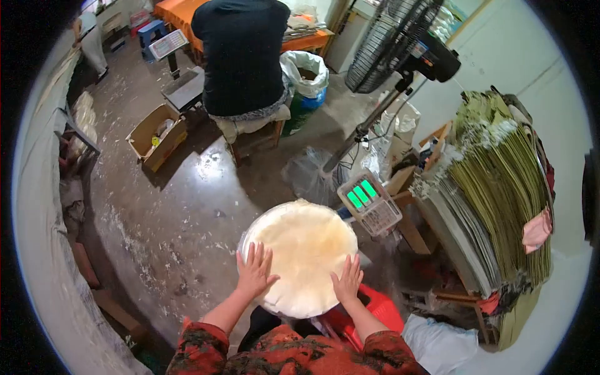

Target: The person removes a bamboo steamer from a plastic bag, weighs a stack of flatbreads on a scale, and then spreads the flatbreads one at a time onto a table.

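A round, pale cream disc (306, 250) with a slightly uneven surface lies in front of me, above my lap. My left hand (254, 272) rests on its left edge, palm down with the fingers spread. On the lower right edge lies my right hand (347, 281), its fingers also apart. Neither hand grips anything. Just beyond the disc's upper right side is a digital scale display (369, 201) with green lit panels. Part of a red plastic basket (382, 310) shows under my right forearm.
A standing fan (390, 47) rises ahead on the right. Stacked green and grey sheets (500, 194) stand at the right. A person in black (240, 59) sits ahead, facing away, near an open cardboard box (164, 150) and a white sack (315, 84). Another person stands far left.
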Demonstrator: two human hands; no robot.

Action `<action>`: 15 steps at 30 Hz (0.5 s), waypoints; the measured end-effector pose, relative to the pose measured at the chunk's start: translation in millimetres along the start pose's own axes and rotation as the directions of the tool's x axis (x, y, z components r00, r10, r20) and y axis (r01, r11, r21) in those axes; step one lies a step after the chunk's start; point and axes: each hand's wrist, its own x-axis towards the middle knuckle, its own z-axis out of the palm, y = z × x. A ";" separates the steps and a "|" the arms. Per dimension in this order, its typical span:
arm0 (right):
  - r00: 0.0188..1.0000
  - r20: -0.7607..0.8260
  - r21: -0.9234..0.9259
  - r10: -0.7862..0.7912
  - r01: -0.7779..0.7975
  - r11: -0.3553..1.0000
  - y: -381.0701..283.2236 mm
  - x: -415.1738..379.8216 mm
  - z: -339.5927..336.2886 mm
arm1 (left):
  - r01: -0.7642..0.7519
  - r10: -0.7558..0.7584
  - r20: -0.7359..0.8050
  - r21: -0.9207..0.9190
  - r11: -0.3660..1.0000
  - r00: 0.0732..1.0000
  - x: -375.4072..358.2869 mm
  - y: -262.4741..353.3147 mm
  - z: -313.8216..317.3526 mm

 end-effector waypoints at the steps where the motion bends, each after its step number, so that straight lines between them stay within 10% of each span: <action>1: 1.000 0.020 0.012 -0.001 0.001 1.000 0.3 0.5 7.5 | -0.028 0.028 0.027 0.017 0.999 0.999 1.5 -9.2 6.6; 15: 0.981 0.195 -0.047 -0.015 0.025 0.999 16.0 8.2 20.2 | 0.106 -0.106 0.054 -0.009 0.994 0.993 -31.5 -3.5 23.0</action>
